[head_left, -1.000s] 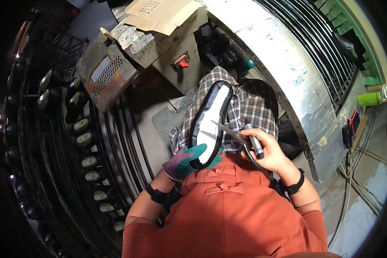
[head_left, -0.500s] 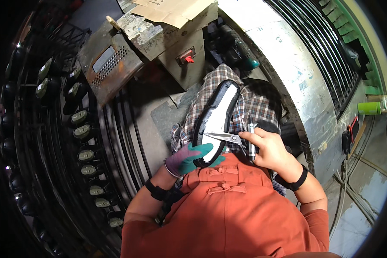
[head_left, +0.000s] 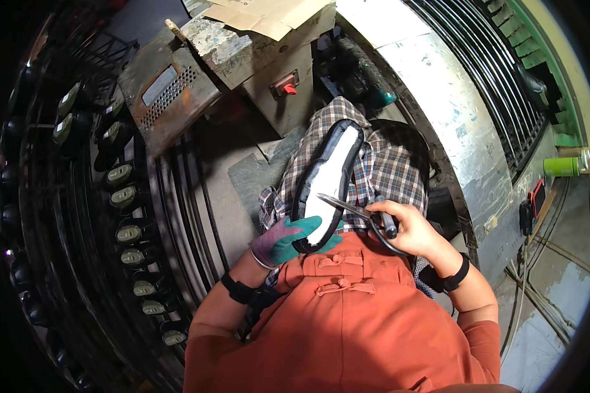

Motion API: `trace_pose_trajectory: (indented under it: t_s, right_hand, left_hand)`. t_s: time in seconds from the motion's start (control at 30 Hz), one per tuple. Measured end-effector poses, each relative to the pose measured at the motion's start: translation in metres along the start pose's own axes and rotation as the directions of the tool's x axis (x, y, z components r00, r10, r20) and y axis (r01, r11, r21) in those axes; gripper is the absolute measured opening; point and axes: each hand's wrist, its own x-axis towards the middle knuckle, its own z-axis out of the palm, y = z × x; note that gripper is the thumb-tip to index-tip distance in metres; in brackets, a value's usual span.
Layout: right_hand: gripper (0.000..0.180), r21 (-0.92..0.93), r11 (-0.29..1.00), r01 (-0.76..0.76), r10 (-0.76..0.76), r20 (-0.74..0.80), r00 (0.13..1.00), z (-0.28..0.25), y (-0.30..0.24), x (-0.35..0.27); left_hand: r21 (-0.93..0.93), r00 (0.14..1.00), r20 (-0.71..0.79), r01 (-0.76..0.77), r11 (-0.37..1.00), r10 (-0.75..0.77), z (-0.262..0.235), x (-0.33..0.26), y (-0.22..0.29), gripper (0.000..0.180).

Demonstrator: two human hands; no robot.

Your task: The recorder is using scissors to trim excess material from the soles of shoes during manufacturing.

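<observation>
A black shoe upper [head_left: 303, 180] lies sole side up along my lap, its white insole board [head_left: 326, 183] framed by the folded-over black edge. Around its near end is my left hand [head_left: 294, 240], in a purple and green glove, fingers closed on the rim. My bare right hand [head_left: 410, 229] grips a pair of scissors [head_left: 354, 208] by the handles. The blades look closed and lie over the white board, tips near its middle. A dark, rod-like tool [head_left: 389, 226] is also held in the right hand; its kind is unclear.
On the left, several black shoes [head_left: 130, 233] stand on dark racks. Ahead is a worn metal machine housing [head_left: 170, 98] with a red switch [head_left: 285, 86] and cardboard [head_left: 262, 16] on top. A pale metal bench [head_left: 439, 98] with black slats and a green can [head_left: 562, 166] are at right.
My right hand has rolled, turning the scissors edge-on and tipping the rod-like tool from upright to slanted. The scissor tips moved slightly away from me. The left hand keeps its hold.
</observation>
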Motion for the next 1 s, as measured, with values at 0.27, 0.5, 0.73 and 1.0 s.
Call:
trace_pose_trajectory:
  t_s: [0.27,0.5,0.73,1.0]
  right_hand:
    - [0.053,-0.564,0.794,0.227,-0.181,0.138,0.974,-0.024,-0.034,-0.008]
    - [0.055,-0.628,0.726,0.28,-0.187,0.211,0.959,-0.02,-0.042,-0.003]
    - [0.042,0.397,0.911,-0.108,0.143,-0.059,0.988,0.039,0.006,0.003]
    - [0.036,0.984,0.174,-0.032,0.605,-0.081,0.792,-0.025,0.052,0.021]
  left_hand:
    - [0.155,0.998,-0.06,0.005,0.988,0.005,0.006,-0.005,0.003,0.059]
    - [0.17,0.999,0.014,-0.048,0.984,0.046,0.011,-0.007,0.003,0.058]
    - [0.002,0.997,-0.058,-0.052,0.999,0.052,0.018,-0.006,0.0,0.05]
    - [0.973,0.981,0.101,-0.132,0.191,0.165,0.043,-0.011,0.062,0.079]
